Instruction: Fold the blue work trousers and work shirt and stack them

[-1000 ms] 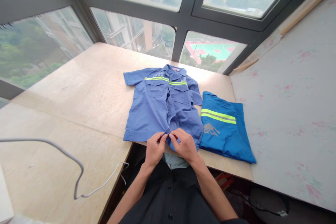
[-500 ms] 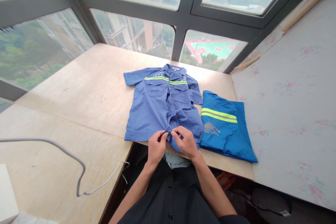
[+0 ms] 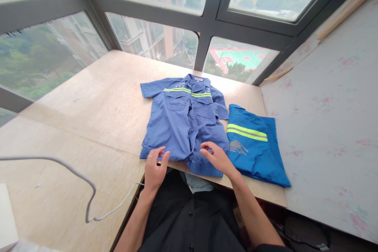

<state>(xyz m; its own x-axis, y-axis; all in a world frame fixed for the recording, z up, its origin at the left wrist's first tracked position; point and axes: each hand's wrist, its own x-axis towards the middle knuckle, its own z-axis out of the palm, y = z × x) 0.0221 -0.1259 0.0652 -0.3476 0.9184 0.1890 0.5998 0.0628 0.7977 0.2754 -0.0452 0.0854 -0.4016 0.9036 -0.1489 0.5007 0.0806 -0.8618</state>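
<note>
A blue short-sleeved work shirt (image 3: 171,126) with yellow reflective stripes lies front up, collar toward the window, its hem at the table's front edge. Its front placket gapes a little in the middle, and the two sides meet at a button near the hem. My left hand (image 3: 156,167) is at the hem's left part, thumb and fingers apart, holding nothing. Over the right lower front, my right hand (image 3: 217,157) hovers with fingers curved and parted, also holding nothing. Whether either hand touches the cloth is hard to tell.
A folded brighter-blue garment (image 3: 254,149) with a reflective stripe lies right of the shirt, beside the papered wall (image 3: 327,134). A grey cable (image 3: 79,177) runs across the left of the table (image 3: 73,126). A white box-like object (image 3: 6,216) stands at the lower left.
Both hands have let go of the shirt's placket at the hem and moved apart, the left one to the left and the right one to the right. The hem's button now shows.
</note>
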